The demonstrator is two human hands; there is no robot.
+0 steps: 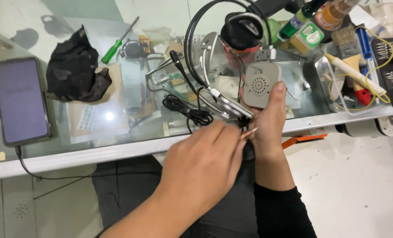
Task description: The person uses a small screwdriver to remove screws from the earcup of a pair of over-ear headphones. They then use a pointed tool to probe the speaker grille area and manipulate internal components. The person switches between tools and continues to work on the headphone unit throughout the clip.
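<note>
Glass-topped table (pixel 117 147) sits just beyond both hands. Phone (pixel 20 100) and black cloth (pixel 75 66) lie well off past the left hand (pixel 205 163). Headset (pixel 231 48) hangs from the right hand (pixel 267 121), which grips its grey earpiece housing (pixel 260 83), thumb on top. Left hand's fingers are closed narrow around a thin pointed tool (pixel 248 133), right at the right hand's palm. Green screwdriver (pixel 117 42) lies far beyond.

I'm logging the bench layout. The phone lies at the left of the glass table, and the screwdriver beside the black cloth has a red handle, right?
Not quite: the head view shows the screwdriver beside the black cloth has a green handle. The phone does lie at the left of the glass table.
</note>
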